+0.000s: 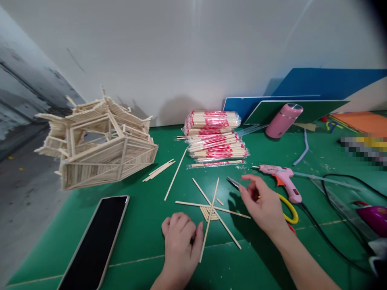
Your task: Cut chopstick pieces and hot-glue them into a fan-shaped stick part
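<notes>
Thin wooden sticks (229,233) lie crossed in a star on the green table, with several short cut pieces (206,215) at their crossing. Beside the star's left side, my left hand (181,237) rests curled in a loose fist, its thumb close to one stick; no object shows in it. Over a pair of scissors (288,209) with yellow handles is my right hand (261,203), thumb and forefinger apart. The blades point up and left past the thumb. My palm hides the scissors' middle, and the other fingers are mostly out of sight.
A stick-built model house (121,161) stands left, above a phone (93,245). Wrapped chopstick bundles (216,141) lie at the back. Right are a pink glue gun (282,177) with its black cord (323,229), a pink bottle (282,123) and a purple object (373,217).
</notes>
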A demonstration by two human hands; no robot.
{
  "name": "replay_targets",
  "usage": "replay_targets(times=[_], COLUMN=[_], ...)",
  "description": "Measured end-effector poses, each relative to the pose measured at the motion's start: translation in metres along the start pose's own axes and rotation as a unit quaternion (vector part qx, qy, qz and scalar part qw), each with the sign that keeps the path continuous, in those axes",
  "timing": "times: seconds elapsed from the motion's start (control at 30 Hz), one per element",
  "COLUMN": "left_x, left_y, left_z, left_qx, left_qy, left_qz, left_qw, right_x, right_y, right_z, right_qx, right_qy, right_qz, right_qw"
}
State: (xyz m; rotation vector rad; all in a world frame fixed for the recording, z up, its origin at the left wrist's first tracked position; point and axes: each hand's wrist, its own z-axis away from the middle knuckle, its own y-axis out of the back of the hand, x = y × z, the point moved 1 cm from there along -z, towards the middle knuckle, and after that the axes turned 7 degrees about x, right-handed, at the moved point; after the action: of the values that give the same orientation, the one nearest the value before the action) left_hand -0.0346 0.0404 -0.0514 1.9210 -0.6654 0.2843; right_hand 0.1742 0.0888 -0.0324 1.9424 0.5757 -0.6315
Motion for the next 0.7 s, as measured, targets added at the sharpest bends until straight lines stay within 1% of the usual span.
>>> replay_targets(times=[0.07, 0.17, 0.23, 0.3, 0.37, 0.43, 0.5, 0.53, 0.57, 0.6, 0.7], left_x=[-0.001, -0.001, 0.0, 0.002, 0.002, 0.0, -0.005, -0.01, -0.016, -0.022, -0.043], left_y=[-0.001, -0.003, -0.004, -0.006, -0.006, -0.005, -0.002, 0.001, 0.004, 0.007, 0.016], left_z=[0.001, 0.002, 0.002, 0.003, 0.005, 0.005, -0.001, -0.007, -0.014, -0.023, -0.054], left_qx=[0.004, 0.0, -0.002, -0.001, -0.001, 0.004, 0.011, 0.016, 0.009, -0.015, -0.04], left_qy=[0.003, 0.016, 0.018, 0.011, -0.001, -0.016, -0.024, -0.023, -0.014, 0.012, 0.043], left_qz=[0.001, 0.013, 0.017, 0.016, 0.014, 0.004, -0.038, -0.071, -0.124, -0.193, -0.253], left_qw=[1.0, 1.0, 1.0, 1.0, 1.0, 1.0, 0.999, 0.997, 0.992, 0.981, 0.966], right_x=[0.003, 0.008, 0.01, 0.008, 0.004, -0.004, -0.014, -0.019, -0.024, -0.029, -0.041], right_y=[0.005, 0.006, 0.001, -0.007, -0.019, -0.034, -0.05, -0.058, -0.065, -0.071, -0.08], right_z=[-0.011, -0.03, -0.043, -0.057, -0.072, -0.087, -0.098, -0.102, -0.104, -0.106, -0.104], right_qx=[0.033, 0.059, 0.065, 0.055, 0.032, -0.007, -0.058, -0.08, -0.1, -0.117, -0.148], right_qy=[0.002, 0.017, 0.032, 0.051, 0.073, 0.095, 0.121, 0.132, 0.142, 0.149, 0.163], right_qz=[-0.004, 0.001, 0.006, 0.012, 0.023, 0.039, 0.057, 0.065, 0.073, 0.079, 0.091], right_qw=[0.999, 0.998, 0.997, 0.997, 0.997, 0.995, 0.989, 0.986, 0.982, 0.979, 0.971])
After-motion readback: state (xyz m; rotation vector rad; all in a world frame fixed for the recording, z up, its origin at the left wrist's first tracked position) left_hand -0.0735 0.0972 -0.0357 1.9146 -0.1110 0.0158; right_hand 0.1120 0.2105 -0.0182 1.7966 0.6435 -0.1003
